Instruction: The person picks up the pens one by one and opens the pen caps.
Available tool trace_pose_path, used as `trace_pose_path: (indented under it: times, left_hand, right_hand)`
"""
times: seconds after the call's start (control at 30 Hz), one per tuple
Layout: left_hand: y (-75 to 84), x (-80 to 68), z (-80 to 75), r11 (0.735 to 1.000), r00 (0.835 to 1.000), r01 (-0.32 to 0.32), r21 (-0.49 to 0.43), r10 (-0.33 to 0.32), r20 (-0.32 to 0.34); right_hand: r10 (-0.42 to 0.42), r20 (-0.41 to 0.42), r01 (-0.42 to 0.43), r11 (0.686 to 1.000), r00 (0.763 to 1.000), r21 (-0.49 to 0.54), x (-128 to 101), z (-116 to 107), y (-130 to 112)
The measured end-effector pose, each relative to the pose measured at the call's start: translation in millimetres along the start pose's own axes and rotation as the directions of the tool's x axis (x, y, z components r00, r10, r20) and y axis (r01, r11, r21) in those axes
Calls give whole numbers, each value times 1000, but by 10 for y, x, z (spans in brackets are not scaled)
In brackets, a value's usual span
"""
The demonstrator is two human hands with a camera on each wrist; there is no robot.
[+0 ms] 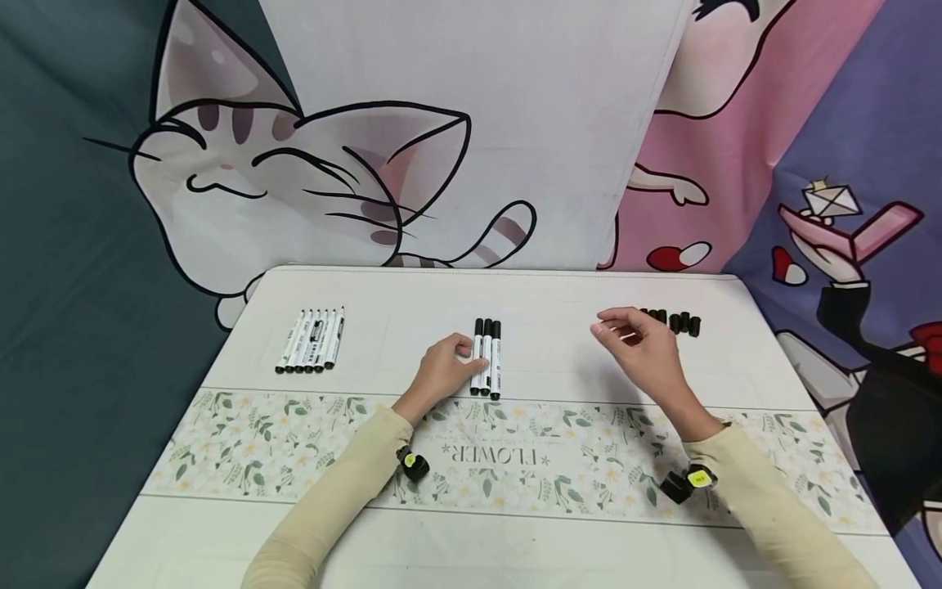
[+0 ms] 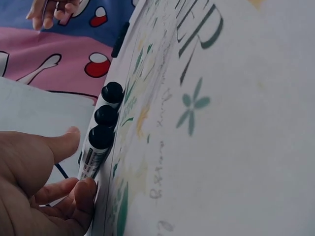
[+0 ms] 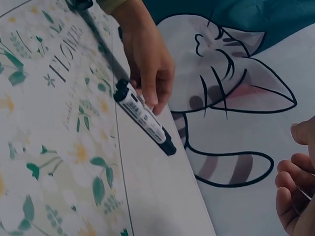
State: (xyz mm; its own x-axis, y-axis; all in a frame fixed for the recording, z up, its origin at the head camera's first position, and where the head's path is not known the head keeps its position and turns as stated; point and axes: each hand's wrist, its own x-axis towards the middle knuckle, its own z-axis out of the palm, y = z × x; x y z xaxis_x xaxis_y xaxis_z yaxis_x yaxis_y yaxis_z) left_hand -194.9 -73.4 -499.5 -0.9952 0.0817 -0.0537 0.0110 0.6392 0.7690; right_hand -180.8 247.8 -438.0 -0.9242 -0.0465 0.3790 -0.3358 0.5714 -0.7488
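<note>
Three white markers [image 1: 486, 360] with black caps lie side by side in the middle of the table. My left hand [image 1: 444, 370] is at their left side, its thumb stretched over them in the head view. In the left wrist view the thumb stands apart above the markers [image 2: 93, 157], and the bent fingertips are right at the nearest one's side. My right hand [image 1: 643, 348] hovers to the right with loosely bent fingers and nothing between them. In the right wrist view its thumb and fingers [image 3: 290, 194] are apart.
Several uncapped white markers [image 1: 311, 342] lie in a row at the left, tips toward the back. Loose black caps [image 1: 684, 322] are at the back right, partly hidden behind the right hand. A flowered strip [image 1: 515, 483] crosses the white table; cartoon cloths [image 1: 559, 123] hang behind it.
</note>
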Motion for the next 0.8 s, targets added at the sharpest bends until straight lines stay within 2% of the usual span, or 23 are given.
trace_pose_path:
  times: [0.27, 0.47, 0.8]
  left_hand:
    - [-27, -17, -29, 1000, 1000, 5, -6, -5, 18]
    - [-19, -27, -57, 999, 999, 18, 36, -19, 31]
    - [-11, -14, -64, 994, 999, 24, 105, -22, -24]
  right_hand:
    - [-17, 82, 15, 1000, 996, 17, -43, 161, -118]
    - [-33, 132, 30, 999, 991, 25, -44, 248, -164]
    - [-82, 166, 78, 996, 983, 34, -1, 310, -263]
